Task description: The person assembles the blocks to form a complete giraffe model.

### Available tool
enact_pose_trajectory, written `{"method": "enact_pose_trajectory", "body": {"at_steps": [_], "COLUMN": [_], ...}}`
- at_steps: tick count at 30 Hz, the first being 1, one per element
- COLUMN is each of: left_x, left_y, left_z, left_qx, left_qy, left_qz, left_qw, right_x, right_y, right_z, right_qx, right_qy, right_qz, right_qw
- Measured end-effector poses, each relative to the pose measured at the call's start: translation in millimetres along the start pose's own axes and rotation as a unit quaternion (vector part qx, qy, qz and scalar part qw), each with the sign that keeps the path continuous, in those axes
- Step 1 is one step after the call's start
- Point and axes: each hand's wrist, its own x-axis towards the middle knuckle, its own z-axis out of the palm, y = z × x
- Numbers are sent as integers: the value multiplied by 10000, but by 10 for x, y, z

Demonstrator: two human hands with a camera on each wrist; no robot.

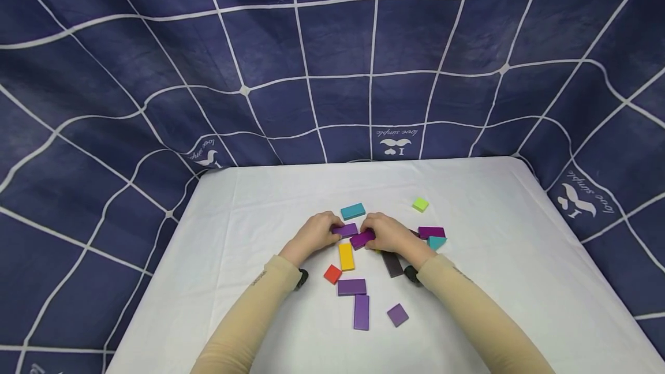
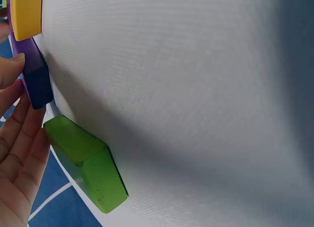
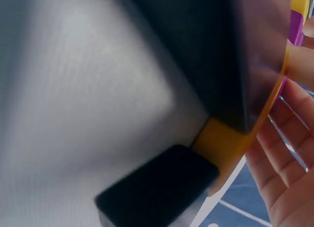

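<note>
My left hand (image 1: 317, 232) pinches a purple block (image 1: 346, 230) between thumb and fingers. In the left wrist view a green block (image 2: 88, 163) lies beside those fingers; the head view hides it behind the hand. My right hand (image 1: 385, 232) grips a magenta block (image 1: 362, 239), whose near end is close to the purple one. A yellow block (image 1: 346, 257) lies just below the pair, and a blue block (image 1: 353, 211) lies above. Under the right wrist is a dark brown block (image 1: 392, 264). The right wrist view shows an orange-yellow piece (image 3: 225, 143) by the fingers.
Toward the front lie a red square (image 1: 333, 274), two purple blocks (image 1: 351, 287) and a purple square (image 1: 398, 315). To the right are another magenta block (image 1: 432, 232), a teal triangle (image 1: 437, 242) and a lime block (image 1: 420, 205). A white cloth (image 1: 249, 218) covers the table.
</note>
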Motion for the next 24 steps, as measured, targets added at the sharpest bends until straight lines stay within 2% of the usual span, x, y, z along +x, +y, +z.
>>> {"method": "enact_pose_trajectory", "body": {"at_steps": [4, 11, 17, 24], "left_x": [-10, -16, -17, -12], "left_y": [2, 23, 17, 14], "left_z": [-2, -3, 25, 43], "left_qx": [15, 149, 157, 168], "left_qy": [-3, -1, 30, 172], "left_qz": [6, 150, 160, 222], "left_qw": [10000, 9998, 9997, 9995], "right_x": [-32, -43, -24, -13], "right_y": [48, 197, 230, 241], "right_z": [-47, -158, -139, -93], "right_qx": [184, 380, 220, 407], "right_qy": [17, 621, 305, 383], "right_qz": [157, 529, 806, 761], "right_qw": [9997, 9959, 9960, 9955]}}
